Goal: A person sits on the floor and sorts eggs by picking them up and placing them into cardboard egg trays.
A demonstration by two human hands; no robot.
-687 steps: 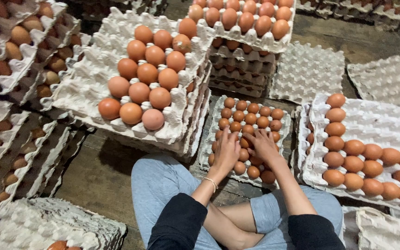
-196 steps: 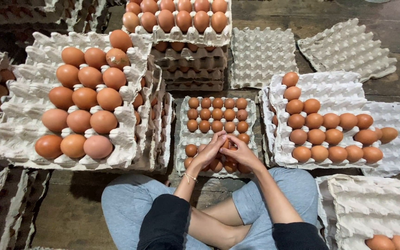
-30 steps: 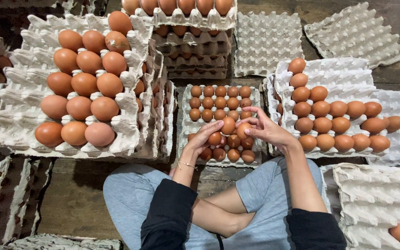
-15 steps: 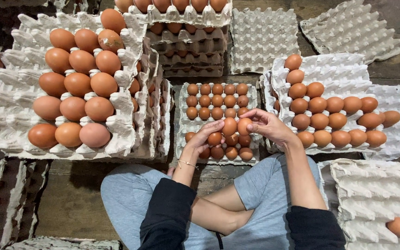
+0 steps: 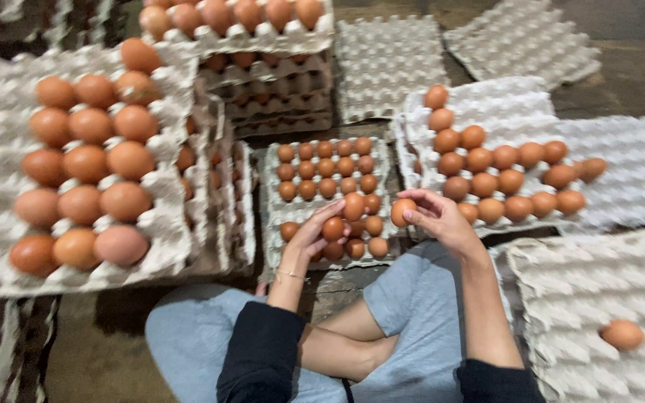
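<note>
Over the centre egg tray [image 5: 274, 160], left hand [image 5: 313, 237] gripping brown eggs [image 5: 343, 216], right hand [image 5: 436, 220] pinching one egg [image 5: 402, 212].

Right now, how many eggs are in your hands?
2. The left egg is at the fingertips of the left hand, above the middle tray. The right egg is pinched in the right hand beside it. The left palm may hide more.
</note>
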